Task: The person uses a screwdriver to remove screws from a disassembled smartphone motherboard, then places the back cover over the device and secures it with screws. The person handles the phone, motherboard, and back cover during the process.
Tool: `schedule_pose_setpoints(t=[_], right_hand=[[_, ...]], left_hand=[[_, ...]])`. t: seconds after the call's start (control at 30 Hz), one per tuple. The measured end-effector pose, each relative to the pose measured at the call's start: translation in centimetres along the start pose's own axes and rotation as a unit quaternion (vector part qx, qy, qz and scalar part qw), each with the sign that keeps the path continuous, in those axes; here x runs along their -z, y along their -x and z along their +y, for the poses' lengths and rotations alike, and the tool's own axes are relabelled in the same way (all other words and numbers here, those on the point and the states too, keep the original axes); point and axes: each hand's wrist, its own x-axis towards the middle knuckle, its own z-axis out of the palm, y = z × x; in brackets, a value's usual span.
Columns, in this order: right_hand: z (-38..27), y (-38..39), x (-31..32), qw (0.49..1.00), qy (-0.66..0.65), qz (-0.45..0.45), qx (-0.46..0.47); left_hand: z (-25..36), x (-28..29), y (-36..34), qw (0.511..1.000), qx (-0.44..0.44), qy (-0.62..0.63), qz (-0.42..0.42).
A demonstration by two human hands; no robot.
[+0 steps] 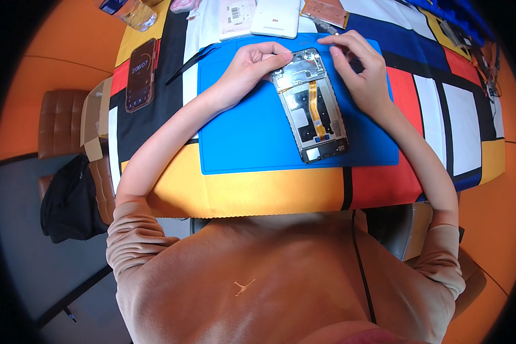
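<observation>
An opened smartphone frame (pixel 308 106) rests tilted over a blue work mat (pixel 241 140). Its inner side faces up, with a metal plate at the top, an orange flex cable (pixel 314 109) down the middle and a dark lower end. My left hand (pixel 257 66) grips its upper left corner, thumb on top, the other fingers curled and partly hidden. Just right of the top edge is my right hand (pixel 361 71), its index finger and thumb bent and apart. Nothing shows between them. Black tweezers (pixel 190 64) lie by the mat's upper left edge.
A smartphone (pixel 140 75) with a lit screen lies left of the mat. Beyond the mat are a white phone back cover (pixel 275 18), a pale labelled box (pixel 236 18) and an orange-brown flat piece (pixel 325 11). A clear cup (pixel 133 14) stands far left.
</observation>
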Motion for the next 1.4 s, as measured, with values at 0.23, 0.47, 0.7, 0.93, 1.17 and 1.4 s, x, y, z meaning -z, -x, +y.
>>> schedule_pose_setpoints(t=[0.23, 0.47, 0.7, 0.93, 1.17, 1.4], right_hand=[[0.5, 0.1, 0.5, 0.988, -0.091, 0.072, -0.103], [1.7, 0.2, 1.3, 0.983, -0.135, 0.096, -0.079], [3.9, 0.2, 2.1, 0.979, -0.109, 0.118, -0.122], [5.3, 0.0, 1.9, 0.972, -0.096, 0.109, -0.186], [5.5, 0.1, 1.8, 0.968, -0.106, 0.098, -0.204], [5.2, -0.1, 2.1, 0.964, -0.162, 0.124, -0.171]], left_hand=[[0.4, -0.3, 0.0, 0.983, -0.001, -0.172, 0.067], [0.6, -1.5, 0.4, 0.914, -0.046, -0.396, 0.074], [0.2, -1.8, 0.5, 0.835, -0.102, -0.540, 0.035], [-0.3, -2.0, 0.5, 0.796, -0.147, -0.584, 0.053], [-0.4, -2.0, 0.5, 0.793, -0.151, -0.588, 0.055], [-0.5, -1.9, 0.5, 0.802, -0.147, -0.575, 0.064]])
